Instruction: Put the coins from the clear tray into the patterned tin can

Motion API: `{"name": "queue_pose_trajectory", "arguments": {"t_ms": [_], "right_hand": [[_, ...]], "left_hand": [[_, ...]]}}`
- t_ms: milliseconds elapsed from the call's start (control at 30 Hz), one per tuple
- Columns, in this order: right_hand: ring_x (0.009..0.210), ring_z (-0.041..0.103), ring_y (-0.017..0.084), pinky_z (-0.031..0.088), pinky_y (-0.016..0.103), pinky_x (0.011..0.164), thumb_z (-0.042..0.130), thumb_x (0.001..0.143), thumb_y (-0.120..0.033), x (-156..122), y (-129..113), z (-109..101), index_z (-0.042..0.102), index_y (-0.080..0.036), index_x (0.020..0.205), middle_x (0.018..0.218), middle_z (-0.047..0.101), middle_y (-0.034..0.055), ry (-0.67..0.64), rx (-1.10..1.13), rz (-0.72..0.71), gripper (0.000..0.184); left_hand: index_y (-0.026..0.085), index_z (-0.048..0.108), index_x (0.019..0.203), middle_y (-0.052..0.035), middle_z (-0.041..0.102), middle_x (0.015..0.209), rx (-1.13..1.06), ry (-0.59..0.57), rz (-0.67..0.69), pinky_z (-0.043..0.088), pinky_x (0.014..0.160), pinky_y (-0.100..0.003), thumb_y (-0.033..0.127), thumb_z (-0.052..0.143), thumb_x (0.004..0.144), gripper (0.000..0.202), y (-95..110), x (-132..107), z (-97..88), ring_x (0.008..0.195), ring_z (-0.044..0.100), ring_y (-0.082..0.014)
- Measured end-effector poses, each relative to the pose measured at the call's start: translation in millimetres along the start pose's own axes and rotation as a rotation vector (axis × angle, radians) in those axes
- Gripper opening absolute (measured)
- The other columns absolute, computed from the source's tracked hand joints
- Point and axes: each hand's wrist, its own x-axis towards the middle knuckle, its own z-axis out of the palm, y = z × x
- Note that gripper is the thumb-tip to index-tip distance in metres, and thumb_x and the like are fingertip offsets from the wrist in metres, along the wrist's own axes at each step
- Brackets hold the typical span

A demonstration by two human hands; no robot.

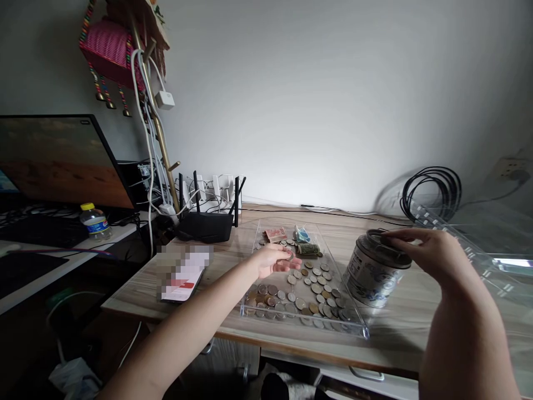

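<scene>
A clear plastic tray lies on the wooden desk and holds several coins and a few folded banknotes at its far end. My left hand reaches over the tray with its fingers pinched on a coin. To the right of the tray stands a round tin can, tilted a little. My right hand rests on the can's top rim, fingers curled over the lid.
A black router with antennas and a power strip sit at the back left. A blurred card lies left of the tray. A monitor and water bottle stand far left. Coiled black cable and clear containers are at right.
</scene>
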Motion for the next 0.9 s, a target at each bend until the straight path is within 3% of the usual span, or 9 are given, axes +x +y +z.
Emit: {"name": "queue_pose_trajectory", "arguments": {"t_ms": [267, 333, 400, 467, 500, 600, 700, 767, 900], "right_hand": [[0.054, 0.056, 0.019, 0.042, 0.032, 0.051, 0.057, 0.062, -0.037, 7.3, 15.8, 4.9, 0.066, -0.023, 0.068, 0.058, 0.062, 0.0008, 0.025, -0.026, -0.059, 0.018], [0.055, 0.055, 0.018, 0.042, 0.031, 0.051, 0.057, 0.063, -0.039, 2.9, 8.1, 6.2, 0.066, -0.023, 0.072, 0.058, 0.061, 0.0013, 0.145, -0.011, -0.07, 0.02], [0.059, 0.053, 0.017, 0.043, 0.03, 0.055, 0.053, 0.068, -0.037, -5.4, -6.8, 9.8, 0.065, -0.022, 0.082, 0.065, 0.061, 0.003, 0.349, 0.036, -0.144, 0.024], [0.06, 0.052, 0.015, 0.044, 0.029, 0.059, 0.051, 0.071, -0.034, -15.9, -25.8, 17.7, 0.063, -0.02, 0.087, 0.069, 0.06, 0.0044, 0.507, 0.113, -0.281, 0.025], [0.06, 0.051, 0.014, 0.044, 0.028, 0.059, 0.051, 0.072, -0.032, -21.5, -35.8, 23.6, 0.063, -0.019, 0.087, 0.07, 0.06, 0.0044, 0.509, 0.148, -0.368, 0.023], [0.062, 0.053, 0.012, 0.044, 0.026, 0.058, 0.051, 0.073, -0.029, -37.9, -64.2, 47.5, 0.062, -0.02, 0.082, 0.072, 0.06, 0.0029, 0.206, 0.153, -0.62, 0.017], [0.065, 0.054, 0.013, 0.043, 0.025, 0.056, 0.045, 0.077, -0.032, -51.8, -85.5, 73.3, 0.06, -0.022, 0.078, 0.074, 0.06, 0.0023, -0.147, 0.036, -0.703, 0.018], [0.063, 0.054, 0.014, 0.041, 0.025, 0.053, 0.041, 0.079, -0.034, -57.7, -92.8, 86.0, 0.057, -0.022, 0.077, 0.072, 0.06, 0.0028, -0.236, -0.023, -0.671, 0.02], [0.063, 0.055, 0.014, 0.041, 0.025, 0.052, 0.04, 0.079, -0.031, -60.8, -92.7, 95.6, 0.053, -0.024, 0.088, 0.078, 0.061, 0.0021, -0.252, -0.019, -0.586, 0.017]], "left_hand": [[0.009, 0.05, 0.071, -0.0145, 0.064, 0.078, 0.038, -0.036, -0.014, 0.045, 0.045, -0.015, 0.014, 0.058, 0.07, 0.01, -0.3, -0.3, -0.3, 0.068, 0.063, -0.0168], [0.009, 0.051, 0.071, -0.0135, 0.064, 0.077, 0.063, -0.044, -0.006, 0.043, 0.043, -0.015, 0.017, 0.06, 0.069, 0.012, -0.3, -0.3, -1.3, 0.065, 0.062, -0.0152], [0.009, 0.054, 0.072, -0.0113, 0.064, 0.073, 0.106, -0.05, -0.009, 0.038, 0.038, -0.014, 0.021, 0.063, 0.066, 0.017, -0.1, -0.1, -2.1, 0.055, 0.06, -0.0116], [0.009, 0.055, 0.071, -0.0074, 0.062, 0.065, 0.146, -0.033, -0.018, 0.03, 0.033, -0.013, 0.026, 0.066, 0.062, 0.022, 0.4, -0.3, -2.1, 0.043, 0.052, -0.0063], [0.009, 0.056, 0.07, -0.0048, 0.06, 0.061, 0.154, -0.018, -0.017, 0.025, 0.031, -0.013, 0.028, 0.068, 0.06, 0.025, 0.7, -0.7, -1.7, 0.038, 0.047, -0.0034], [0.009, 0.056, 0.068, 0.0012, 0.053, 0.054, 0.148, 0.008, 0.011, 0.013, 0.03, -0.014, 0.033, 0.069, 0.056, 0.029, 1.3, -2.4, 0.3, 0.031, 0.03, 0.0022], [0.009, 0.057, 0.07, 0.0016, 0.051, 0.055, 0.166, -0.006, 0.054, 0.012, 0.032, -0.015, 0.037, 0.067, 0.057, 0.032, 0.5, -3.1, 1.8, 0.033, 0.031, 0.0014], [0.009, 0.058, 0.071, 0.001, 0.051, 0.053, 0.193, -0.01, 0.074, 0.019, 0.034, -0.015, 0.039, 0.066, 0.059, 0.033, -0.5, -2.9, 2.1, 0.038, 0.04, -0.0016], [0.008, 0.059, 0.071, 0.0, 0.051, 0.052, 0.202, -0.039, 0.075, 0.032, 0.041, -0.017, 0.037, 0.067, 0.058, 0.033, -1.2, -3.6, 3.1, 0.043, 0.047, -0.0052]]}}
